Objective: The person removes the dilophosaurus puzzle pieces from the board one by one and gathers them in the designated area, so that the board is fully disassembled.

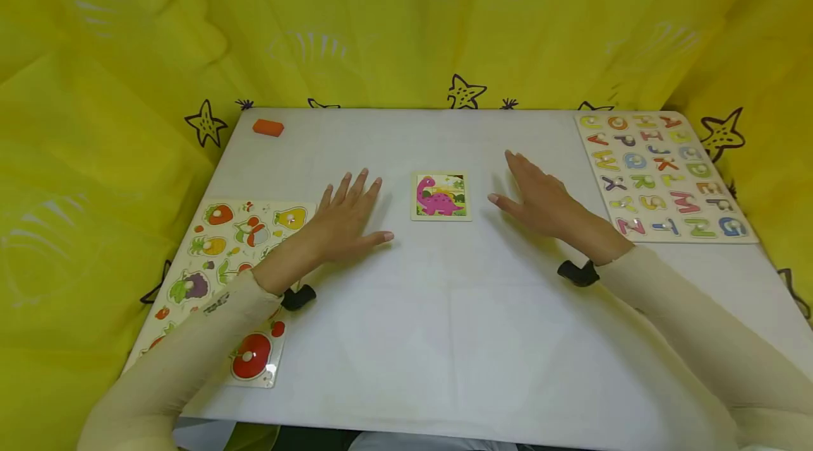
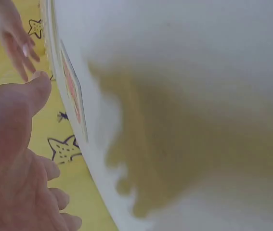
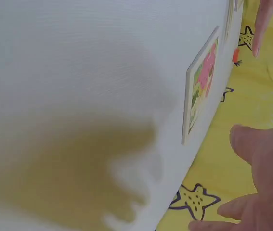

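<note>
A small square dinosaur puzzle [image 1: 441, 197], pink on a green scene in a pale frame, lies flat between the two hands. To its left the left hand [image 1: 348, 219] hovers over the table with fingers spread and nothing in its grasp. On the other side the right hand [image 1: 540, 200] is held above the table, fingers straight, thumb pointing toward the puzzle. Both wrist views show each palm [image 2: 11, 159] raised from the white surface, casting a shadow. In the right wrist view the puzzle [image 3: 202, 84] stays apart from the fingers.
A fruit and vegetable board [image 1: 216, 267] lies at the left, partly under the left forearm. An alphabet board [image 1: 667, 183] sits at the right back. Near the far left corner of the white table [image 1: 444, 338] is an orange block [image 1: 268, 128]. Yellow patterned cloth [image 1: 406, 27] hangs behind.
</note>
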The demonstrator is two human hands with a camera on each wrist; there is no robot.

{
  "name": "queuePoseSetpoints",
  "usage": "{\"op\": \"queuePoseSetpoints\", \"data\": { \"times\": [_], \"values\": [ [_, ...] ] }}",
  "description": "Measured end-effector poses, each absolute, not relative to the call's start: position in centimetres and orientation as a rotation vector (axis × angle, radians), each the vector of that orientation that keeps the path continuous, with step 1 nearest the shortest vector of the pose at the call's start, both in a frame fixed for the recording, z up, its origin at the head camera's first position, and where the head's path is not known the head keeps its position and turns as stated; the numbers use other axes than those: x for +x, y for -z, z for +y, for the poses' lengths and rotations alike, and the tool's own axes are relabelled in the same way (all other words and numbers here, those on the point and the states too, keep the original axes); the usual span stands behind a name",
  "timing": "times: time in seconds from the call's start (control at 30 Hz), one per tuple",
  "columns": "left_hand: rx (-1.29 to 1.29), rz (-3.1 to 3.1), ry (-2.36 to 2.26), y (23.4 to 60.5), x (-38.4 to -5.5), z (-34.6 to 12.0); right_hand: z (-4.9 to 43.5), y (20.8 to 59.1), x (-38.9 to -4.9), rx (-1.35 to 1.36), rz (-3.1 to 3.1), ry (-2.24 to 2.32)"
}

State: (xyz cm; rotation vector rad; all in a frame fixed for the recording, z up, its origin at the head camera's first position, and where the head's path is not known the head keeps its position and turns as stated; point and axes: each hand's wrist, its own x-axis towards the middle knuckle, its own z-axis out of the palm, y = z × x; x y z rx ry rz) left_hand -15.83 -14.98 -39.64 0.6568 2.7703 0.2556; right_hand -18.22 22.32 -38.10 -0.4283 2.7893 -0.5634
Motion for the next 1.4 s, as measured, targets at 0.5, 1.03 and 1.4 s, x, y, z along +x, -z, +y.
{"op": "queuePoseSetpoints", "data": {
  "times": [0.5, 1.03, 1.4],
  "values": [
    [0.91, 2.622, -0.272, 40.2, -16.3, -9.6, 16.5, 39.6, -22.2, -0.611, 2.787, 0.82],
    [0.875, 2.584, -0.185, 40.6, -16.4, -8.3, 12.9, 41.1, -23.8, -0.687, 2.656, 0.867],
    [0.921, 2.625, -0.178, 40.5, -16.5, -8.7, 12.1, 41.7, -23.8, -0.783, 2.706, 0.8]
  ]
}}
